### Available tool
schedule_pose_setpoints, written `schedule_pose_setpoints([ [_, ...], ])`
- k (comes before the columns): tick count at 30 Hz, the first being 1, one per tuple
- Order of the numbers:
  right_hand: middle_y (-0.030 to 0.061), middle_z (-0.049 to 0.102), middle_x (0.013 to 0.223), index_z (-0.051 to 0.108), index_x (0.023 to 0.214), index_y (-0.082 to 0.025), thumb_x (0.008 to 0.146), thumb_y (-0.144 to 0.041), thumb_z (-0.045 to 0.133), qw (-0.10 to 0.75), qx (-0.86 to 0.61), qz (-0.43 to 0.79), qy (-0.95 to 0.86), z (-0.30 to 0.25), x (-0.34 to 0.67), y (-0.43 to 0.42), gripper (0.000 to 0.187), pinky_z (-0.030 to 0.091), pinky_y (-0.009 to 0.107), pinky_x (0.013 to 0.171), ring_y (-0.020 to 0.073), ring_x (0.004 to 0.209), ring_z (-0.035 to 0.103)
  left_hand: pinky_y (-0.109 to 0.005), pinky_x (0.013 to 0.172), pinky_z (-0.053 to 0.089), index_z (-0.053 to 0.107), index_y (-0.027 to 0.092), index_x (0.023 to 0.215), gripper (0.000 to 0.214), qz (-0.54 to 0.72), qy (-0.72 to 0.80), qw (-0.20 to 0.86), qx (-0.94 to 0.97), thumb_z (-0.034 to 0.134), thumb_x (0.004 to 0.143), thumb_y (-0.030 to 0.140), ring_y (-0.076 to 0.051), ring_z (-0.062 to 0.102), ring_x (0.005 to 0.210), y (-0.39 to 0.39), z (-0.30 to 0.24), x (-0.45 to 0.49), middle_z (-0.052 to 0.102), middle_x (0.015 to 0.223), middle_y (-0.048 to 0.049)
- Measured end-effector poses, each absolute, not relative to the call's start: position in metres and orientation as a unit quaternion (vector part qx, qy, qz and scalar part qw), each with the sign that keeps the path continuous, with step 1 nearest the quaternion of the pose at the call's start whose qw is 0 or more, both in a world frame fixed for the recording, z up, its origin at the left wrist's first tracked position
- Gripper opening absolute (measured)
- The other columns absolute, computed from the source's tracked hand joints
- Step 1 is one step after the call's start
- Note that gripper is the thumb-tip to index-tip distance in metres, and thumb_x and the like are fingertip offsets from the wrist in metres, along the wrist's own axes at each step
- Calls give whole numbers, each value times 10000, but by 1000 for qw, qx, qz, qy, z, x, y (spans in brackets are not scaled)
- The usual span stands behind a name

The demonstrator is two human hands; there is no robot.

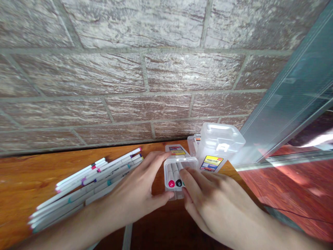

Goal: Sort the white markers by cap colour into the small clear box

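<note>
An open clear plastic marker case (166,173) sits on the wooden table with its lid (177,150) tipped back. Inside lie a marker with a red end (171,183) and one with a black end (178,182). My left hand (140,184) grips the case from its left side, thumb at the near edge and fingers by the lid hinge. Reaching in from the right, my right hand (210,198) pinches a marker with a green end (183,183), mostly covered by my fingers.
Several white markers (104,180) with coloured bands lie on the table (15,180) at left. Right of the open case stands a tall closed clear marker box (220,142), with another clear case (192,144) behind. A brick wall (145,76) borders the table's back; a glass panel (281,100) is at right.
</note>
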State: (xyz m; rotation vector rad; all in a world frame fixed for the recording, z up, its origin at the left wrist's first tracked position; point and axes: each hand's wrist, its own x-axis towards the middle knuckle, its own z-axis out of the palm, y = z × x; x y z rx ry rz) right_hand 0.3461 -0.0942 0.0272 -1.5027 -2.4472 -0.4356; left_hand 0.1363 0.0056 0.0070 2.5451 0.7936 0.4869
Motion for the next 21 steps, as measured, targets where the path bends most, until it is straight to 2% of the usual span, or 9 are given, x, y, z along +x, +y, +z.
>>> schedule_pose_setpoints([
  [4,121,783,960,667,1177,-92,887,-131,617,140,-501,-183,-834,25,349,-97,296,595,386,589,271,713,757,-455,1236,411,268,351,1575,794,172,291,213,917,711,918,317,-276,476,1469,5,5,135,437,1619,-57],
  [8,206,794,1095,668,1214,-43,924,-123,555,167,-475,-226,-834,25,352,-104,321,635,410,663,281,763,773,-457,1240,410,252,353,1593,839,179,290,215,915,729,903,322,-283,466,1483,5,4,135,431,1635,-58],
  [10,209,798,1119,678,1215,-44,957,-143,542,178,-458,-237,-838,27,352,-108,308,638,410,665,283,775,776,-460,1243,408,236,357,1604,865,180,293,214,914,736,898,328,-283,456,1495,6,3,135,421,1646,-56],
  [14,133,829,1039,723,1142,-91,1009,-150,510,209,-435,-251,-839,33,349,-120,258,608,391,618,262,764,775,-462,1248,406,227,352,1624,907,175,298,220,912,748,883,314,-286,461,1495,6,5,134,411,1656,-62],
  [17,54,828,888,743,1034,-139,1017,-97,489,238,-411,-247,-845,35,344,-129,258,571,354,586,206,708,758,-465,1244,412,249,346,1625,922,177,300,217,912,769,864,315,-300,466,1493,5,9,131,417,1653,-71],
  [21,-7,730,709,724,915,-157,953,-93,590,221,-364,-203,-882,26,330,-129,154,459,337,456,154,521,635,-478,1220,443,253,337,1628,939,170,314,196,913,787,855,340,-325,470,1491,3,15,119,416,1655,-92],
])
